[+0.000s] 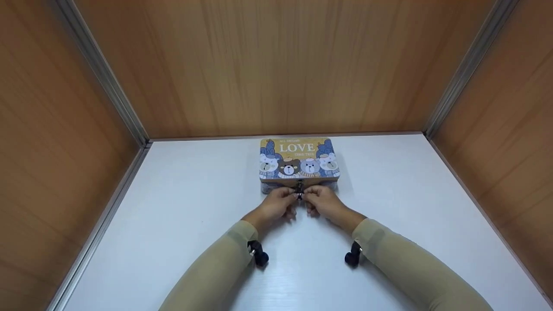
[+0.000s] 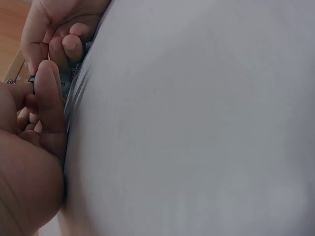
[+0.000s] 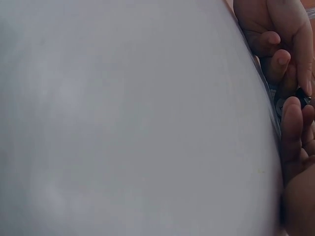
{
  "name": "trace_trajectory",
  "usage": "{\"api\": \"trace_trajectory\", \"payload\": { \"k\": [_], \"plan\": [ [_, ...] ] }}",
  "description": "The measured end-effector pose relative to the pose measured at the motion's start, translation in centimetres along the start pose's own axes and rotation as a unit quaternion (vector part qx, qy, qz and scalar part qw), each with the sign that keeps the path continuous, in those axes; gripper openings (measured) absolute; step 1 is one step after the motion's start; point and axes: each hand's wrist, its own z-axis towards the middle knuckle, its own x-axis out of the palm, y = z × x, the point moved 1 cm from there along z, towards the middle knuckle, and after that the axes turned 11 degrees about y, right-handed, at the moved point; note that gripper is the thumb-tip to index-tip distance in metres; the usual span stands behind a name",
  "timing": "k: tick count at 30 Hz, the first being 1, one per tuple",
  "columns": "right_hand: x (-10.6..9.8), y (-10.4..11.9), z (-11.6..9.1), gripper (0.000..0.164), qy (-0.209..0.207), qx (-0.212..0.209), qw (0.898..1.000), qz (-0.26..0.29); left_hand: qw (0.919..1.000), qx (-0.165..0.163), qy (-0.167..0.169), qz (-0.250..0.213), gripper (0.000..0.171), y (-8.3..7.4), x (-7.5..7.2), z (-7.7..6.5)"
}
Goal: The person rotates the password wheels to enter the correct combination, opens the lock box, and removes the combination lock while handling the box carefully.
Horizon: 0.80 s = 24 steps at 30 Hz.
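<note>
A tin box with a yellow lid, cartoon bears and the word LOVE stands with its lid down near the back wall. At the middle of its front hangs a small dark lock with shiny metal parts, largely hidden by fingers. My left hand pinches the lock from the left between thumb and forefinger. From the other side my right hand pinches it too, fingertips almost meeting the left ones. A bit of the black lock shows between the fingers in the right wrist view.
The box rests on a white table. Wood-grain panels enclose it at the back and both sides, joined by metal corner strips. Small black devices sit at both sleeve cuffs.
</note>
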Motion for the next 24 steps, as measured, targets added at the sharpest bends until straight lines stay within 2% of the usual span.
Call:
{"api": "trace_trajectory", "payload": {
  "k": [8, 18, 24],
  "plan": [
    [-0.05, -0.01, 0.00, 0.021, 0.006, 0.004, 1.000, -0.008, 1.0000, 0.009, 0.003, 0.003, 0.025, 0.18, -0.01, 0.05],
    [-0.26, 0.15, -0.07, 0.029, 0.012, 0.003, 1.000, 0.010, 0.9998, 0.015, -0.010, -0.009, 0.023, 0.06, 0.31, 0.02],
    [-0.51, 0.04, 0.10, 0.022, 0.006, 0.003, 1.000, 0.027, 0.9995, 0.010, -0.012, -0.027, 0.022, -0.03, 0.37, -0.07]
  ]
}}
